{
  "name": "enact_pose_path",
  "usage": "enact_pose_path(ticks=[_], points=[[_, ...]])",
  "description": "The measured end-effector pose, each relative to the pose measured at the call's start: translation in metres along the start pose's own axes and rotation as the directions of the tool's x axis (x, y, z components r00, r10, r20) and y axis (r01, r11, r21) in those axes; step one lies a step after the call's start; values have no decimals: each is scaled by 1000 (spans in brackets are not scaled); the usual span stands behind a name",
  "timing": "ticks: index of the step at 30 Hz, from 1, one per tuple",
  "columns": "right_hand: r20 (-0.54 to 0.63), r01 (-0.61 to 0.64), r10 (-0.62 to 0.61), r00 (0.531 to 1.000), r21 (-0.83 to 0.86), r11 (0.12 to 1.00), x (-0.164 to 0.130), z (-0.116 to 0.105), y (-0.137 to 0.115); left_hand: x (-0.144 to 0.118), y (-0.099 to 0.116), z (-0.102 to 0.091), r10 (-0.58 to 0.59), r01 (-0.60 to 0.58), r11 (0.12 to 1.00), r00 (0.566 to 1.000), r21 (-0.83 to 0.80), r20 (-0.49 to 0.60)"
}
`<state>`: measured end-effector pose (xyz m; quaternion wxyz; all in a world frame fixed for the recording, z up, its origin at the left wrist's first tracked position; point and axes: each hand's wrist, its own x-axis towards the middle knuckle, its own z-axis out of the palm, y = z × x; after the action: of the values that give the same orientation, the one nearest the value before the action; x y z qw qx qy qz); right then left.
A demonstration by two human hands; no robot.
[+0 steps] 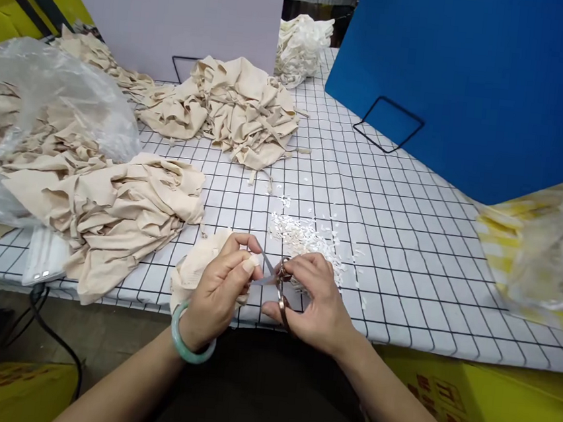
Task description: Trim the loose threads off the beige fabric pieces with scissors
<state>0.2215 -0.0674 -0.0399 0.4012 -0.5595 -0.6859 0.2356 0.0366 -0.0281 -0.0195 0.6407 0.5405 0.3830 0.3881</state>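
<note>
Lower centre of frame: left hand (222, 285), jade-green bangle (187, 346) on the wrist, pinches a small beige cloth piece (191, 270) between thumb and fingers at the near edge of the surface (407, 249). Right hand (315, 300) grips small scissors (277, 282), blades open and pointing left at the pinched cloth. Just beyond the hands, a scatter of white snippets (303, 236) on the grid-pattern cover. Left of frame: a beige fabric heap (112, 211), partly spilling from a clear plastic bag (38, 101). Upper centre: a second beige pile (236, 107). Upper right: a blue board (473, 83) standing up. Top centre, farthest: a white cloth pile (302, 44).
</note>
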Motion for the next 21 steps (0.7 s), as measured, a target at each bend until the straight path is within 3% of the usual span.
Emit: enact_pose_path(ticks=[3,8,21], points=[[27,41,-39,999,-81,996,-5,-7,0,2,-3,4,43,-45,993,999,105,29],[22,67,-66,998,-52,996,-5,-10,-3,4,0,6,159,-179,954,982,241,98],[66,76,-74,995,-38,996,-3,-11,-4,6,-3,8,300,-328,917,942,228,150]])
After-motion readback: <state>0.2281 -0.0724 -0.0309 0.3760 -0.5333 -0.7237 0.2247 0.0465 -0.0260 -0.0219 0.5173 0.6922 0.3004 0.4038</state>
